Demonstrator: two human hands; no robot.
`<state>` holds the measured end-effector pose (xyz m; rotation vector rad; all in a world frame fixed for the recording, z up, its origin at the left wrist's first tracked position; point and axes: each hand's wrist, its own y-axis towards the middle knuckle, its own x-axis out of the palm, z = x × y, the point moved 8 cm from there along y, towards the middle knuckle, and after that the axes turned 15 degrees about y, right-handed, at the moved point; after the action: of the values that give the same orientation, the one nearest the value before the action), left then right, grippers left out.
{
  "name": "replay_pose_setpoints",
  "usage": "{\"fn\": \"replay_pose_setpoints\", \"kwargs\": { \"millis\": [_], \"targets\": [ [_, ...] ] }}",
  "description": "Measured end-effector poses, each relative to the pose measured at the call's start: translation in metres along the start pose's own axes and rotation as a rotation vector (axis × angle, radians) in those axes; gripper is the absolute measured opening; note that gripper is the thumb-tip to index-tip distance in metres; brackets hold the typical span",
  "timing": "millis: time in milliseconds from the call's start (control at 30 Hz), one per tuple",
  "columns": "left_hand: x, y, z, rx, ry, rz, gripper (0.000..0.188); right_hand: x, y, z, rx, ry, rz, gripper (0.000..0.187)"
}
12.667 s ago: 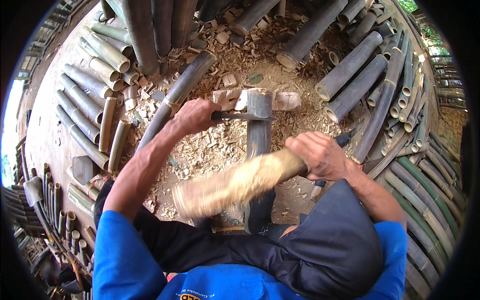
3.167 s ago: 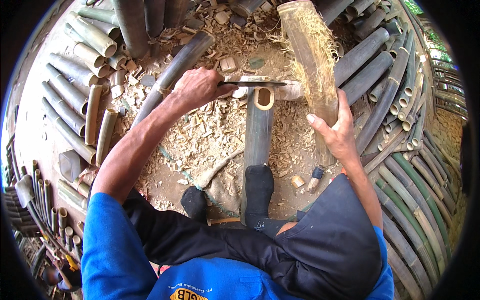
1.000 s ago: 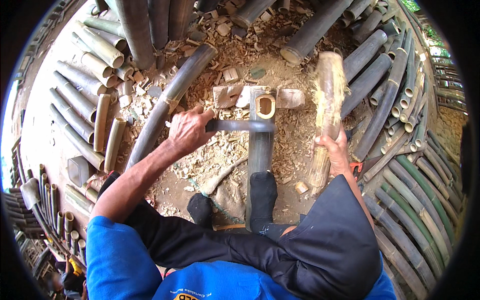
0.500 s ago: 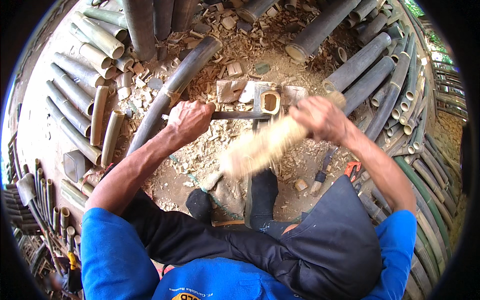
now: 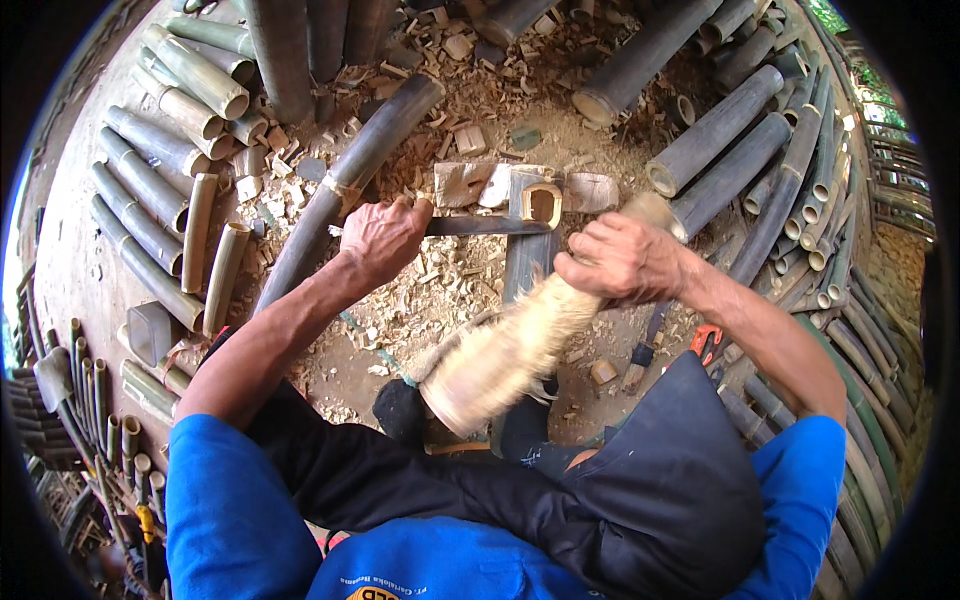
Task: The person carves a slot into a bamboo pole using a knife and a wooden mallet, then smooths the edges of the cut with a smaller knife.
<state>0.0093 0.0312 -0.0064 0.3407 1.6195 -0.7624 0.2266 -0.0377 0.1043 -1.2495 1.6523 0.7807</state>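
My left hand is closed on the handle of a knife with a long dark blade. The blade lies across a dark bamboo piece, just below the squarish hole cut in it. In my right hand is a thick, pale wooden mallet, its frayed head slanting down to the left, blurred and apart from the blade. A pale wooden block lies beside the bamboo, and another block is on its other side. My feet are partly hidden behind the mallet.
A long bamboo pole lies to the left. Bamboo tubes are stacked at left and right. Wood chips cover the ground. By my right knee lie an orange-handled tool and a dark-bladed tool with a wrapped handle.
The mallet's head has swung downward toward me, and my right hand has shifted slightly left and down. My left hand and the knife stay almost in place.
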Motion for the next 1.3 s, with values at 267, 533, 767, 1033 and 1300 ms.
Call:
{"fn": "replay_pose_setpoints", "kwargs": {
  "millis": [267,533,767,1033,1300],
  "targets": [
    [0.002,0.004,0.003,-0.013,-0.007,-0.024,0.010,-0.002,0.004,-0.005,0.098,0.057,-0.030,0.040],
    [0.012,0.031,-0.013,0.155,-0.483,-0.146,0.015,0.004,-0.002,0.024,0.436,0.039,-0.187,0.057],
    [0.006,0.032,-0.019,-0.207,-0.595,-0.051,0.024,0.012,0.004,-0.060,0.227,0.084,-0.124,0.075],
    [-0.018,0.016,0.034,0.004,-0.145,-0.059,0.010,-0.016,-0.009,-0.026,0.314,0.077,-0.087,0.075],
    [0.000,0.022,0.035,-0.014,-0.087,-0.177,0.014,-0.003,-0.049,0.053,0.349,-0.115,-0.071,0.037]
  ]
}}
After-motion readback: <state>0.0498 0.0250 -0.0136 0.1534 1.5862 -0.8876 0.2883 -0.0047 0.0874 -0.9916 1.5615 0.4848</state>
